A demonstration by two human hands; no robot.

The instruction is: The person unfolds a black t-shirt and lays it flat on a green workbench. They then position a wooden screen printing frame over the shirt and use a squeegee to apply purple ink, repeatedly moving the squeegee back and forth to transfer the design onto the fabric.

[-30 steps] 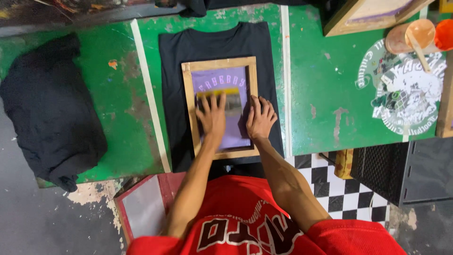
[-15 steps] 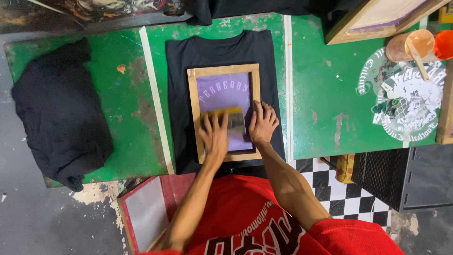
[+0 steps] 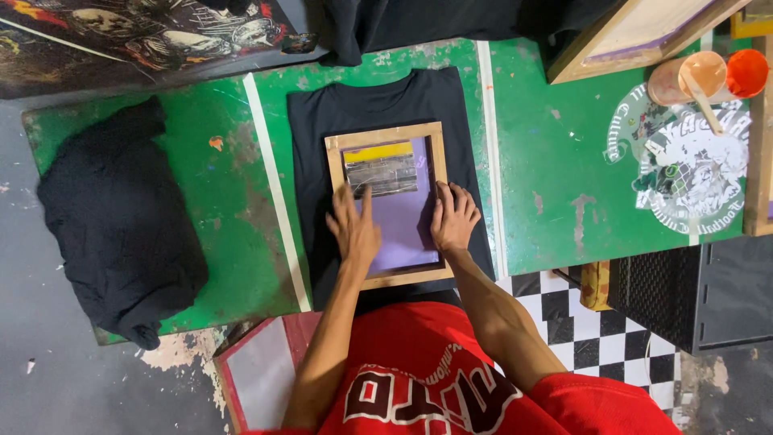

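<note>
Green, paint-scuffed work table (image 3: 555,161) w/ white tape lines is filling most of the view, grey floor showing at left & checkered tile at near right. Starting far left: a heap of black garments (image 3: 113,234) is lying bunched on the table's left end, well apart from the work. At centre a black t-shirt (image 3: 310,153) is lying flat, neck toward the far edge, and a wood-framed print screen (image 3: 334,201) w/ purple mesh is sitting on its chest.

Left hand (image 3: 354,229) is pressing flat on the mesh, fingers spread & extended, not gripping anything. Right hand (image 3: 453,221) is resting on the frame's right rail, fingers fanned open, holding it down rather than clasping.

Vs half a sec ago: the hands are sitting nearer the person, and a yellow ink band (image 3: 378,151) plus a grey smeared patch are now showing uncovered at the far end of the mesh. So, as a judgement, the ink pass looks made and the screen is being steadied.

Far right: a second wooden screen (image 3: 636,40), ink cups (image 3: 708,74) w/ a stick, and a white printed design (image 3: 692,169) on the table.
</note>
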